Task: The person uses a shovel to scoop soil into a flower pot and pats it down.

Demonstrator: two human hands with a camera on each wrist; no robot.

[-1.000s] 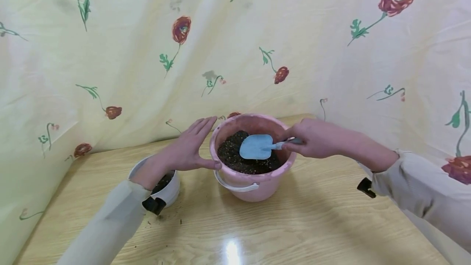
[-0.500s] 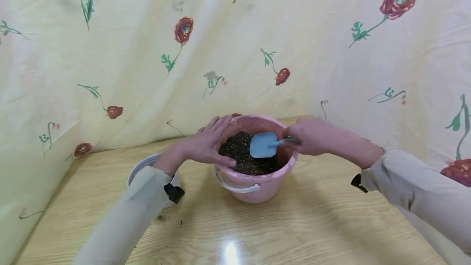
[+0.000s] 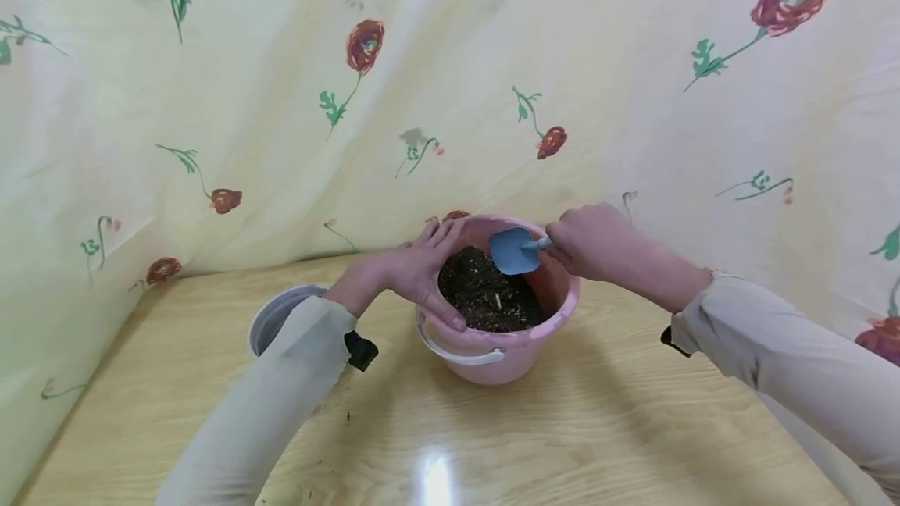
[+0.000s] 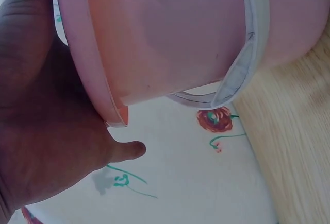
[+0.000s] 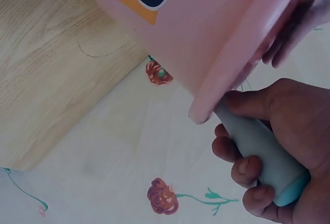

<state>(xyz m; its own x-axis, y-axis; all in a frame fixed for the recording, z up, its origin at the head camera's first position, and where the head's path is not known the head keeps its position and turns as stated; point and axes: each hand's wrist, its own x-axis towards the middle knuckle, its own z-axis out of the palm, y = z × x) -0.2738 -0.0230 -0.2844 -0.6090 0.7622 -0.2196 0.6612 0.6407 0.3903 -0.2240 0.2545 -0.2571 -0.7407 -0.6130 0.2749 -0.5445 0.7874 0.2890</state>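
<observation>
Soil, dark and speckled point(image 3: 485, 291), lay in a round pink plastic bucket point(image 3: 492, 373).
The right hand point(image 3: 594, 240) grasped a square-bladed blue scoop point(image 3: 514, 252) at the bucket's mouth; the left hand point(image 3: 416, 272) lay spread over the rim point(image 3: 539, 332), presumably steadying it.

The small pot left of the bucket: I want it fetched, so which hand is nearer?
The left hand: it rests on the bucket, right of the pot. The right hand holds the scoop, farther right.

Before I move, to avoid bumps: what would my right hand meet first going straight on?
Your right hand, led by the blue scoop, likely meets your left hand at the pink bucket's rim; depth is unclear.
</observation>
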